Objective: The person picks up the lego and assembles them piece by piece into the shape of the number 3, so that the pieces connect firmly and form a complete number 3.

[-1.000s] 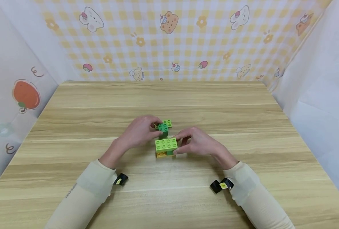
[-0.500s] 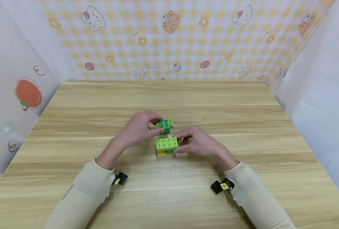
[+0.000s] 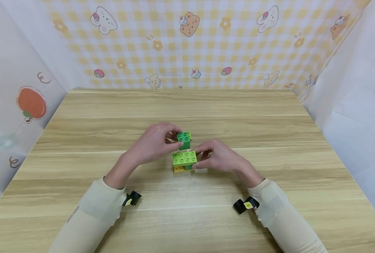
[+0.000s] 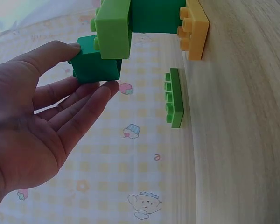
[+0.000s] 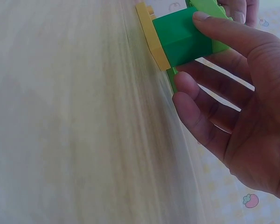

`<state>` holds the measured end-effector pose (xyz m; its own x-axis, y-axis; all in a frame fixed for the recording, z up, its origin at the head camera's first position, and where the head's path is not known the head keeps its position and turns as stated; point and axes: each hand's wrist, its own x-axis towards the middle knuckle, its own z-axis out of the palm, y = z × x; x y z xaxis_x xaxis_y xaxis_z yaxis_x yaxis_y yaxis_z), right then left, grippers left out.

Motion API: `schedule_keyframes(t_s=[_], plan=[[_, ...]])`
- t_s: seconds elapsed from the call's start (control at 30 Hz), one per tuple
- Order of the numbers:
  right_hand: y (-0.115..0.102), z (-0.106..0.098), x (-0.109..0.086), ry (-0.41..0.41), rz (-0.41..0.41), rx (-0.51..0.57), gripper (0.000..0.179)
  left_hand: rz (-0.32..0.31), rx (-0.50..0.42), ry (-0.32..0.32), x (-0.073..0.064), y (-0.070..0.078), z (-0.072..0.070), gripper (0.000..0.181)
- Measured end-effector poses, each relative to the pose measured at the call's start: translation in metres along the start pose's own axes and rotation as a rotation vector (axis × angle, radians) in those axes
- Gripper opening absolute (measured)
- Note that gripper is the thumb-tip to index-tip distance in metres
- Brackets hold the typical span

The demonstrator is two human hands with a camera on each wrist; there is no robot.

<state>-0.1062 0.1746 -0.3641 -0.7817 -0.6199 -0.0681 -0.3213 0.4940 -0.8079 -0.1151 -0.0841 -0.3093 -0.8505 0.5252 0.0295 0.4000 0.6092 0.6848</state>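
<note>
My left hand pinches a dark green building block with studs on top, between thumb and fingers. In the left wrist view that block is held off the table, beyond the stack. My right hand grips the right end of the small stack in front, thumb on the near side. The stack has a lime green brick on top, a green block in the middle and a yellow-orange plate at the bottom. Behind it a thin light green plate lies on the table, mostly hidden in the head view.
Both hands work over a wood-grain table. A checked cloth with cartoon prints hangs along the back edge, and white sheets line the sides. Black wrist cameras sit at both sleeve cuffs.
My left hand has carried the dark green block slightly away and to the right, so it now covers most of the light green plate. The right hand and the stack stay nearly still.
</note>
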Motion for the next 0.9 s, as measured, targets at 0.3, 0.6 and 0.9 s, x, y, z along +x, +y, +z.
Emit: schedule_keyframes(t_s=[0.3,0.6,0.9], plan=[[0.0012,-0.0001,0.0003,-0.001,-0.016,0.002,0.031,0.029,-0.038,-0.001,-0.0030,0.0047,-0.0001,0.034],[0.0011,-0.0004,0.0002,-0.003,-0.034,-0.006,0.027,0.085,-0.055,-0.017,-0.0060,0.0077,0.0000,0.034],[0.0005,-0.0003,0.0003,0.002,-0.039,0.000,0.028,0.122,-0.064,-0.039,-0.0060,0.0093,0.0002,0.031]])
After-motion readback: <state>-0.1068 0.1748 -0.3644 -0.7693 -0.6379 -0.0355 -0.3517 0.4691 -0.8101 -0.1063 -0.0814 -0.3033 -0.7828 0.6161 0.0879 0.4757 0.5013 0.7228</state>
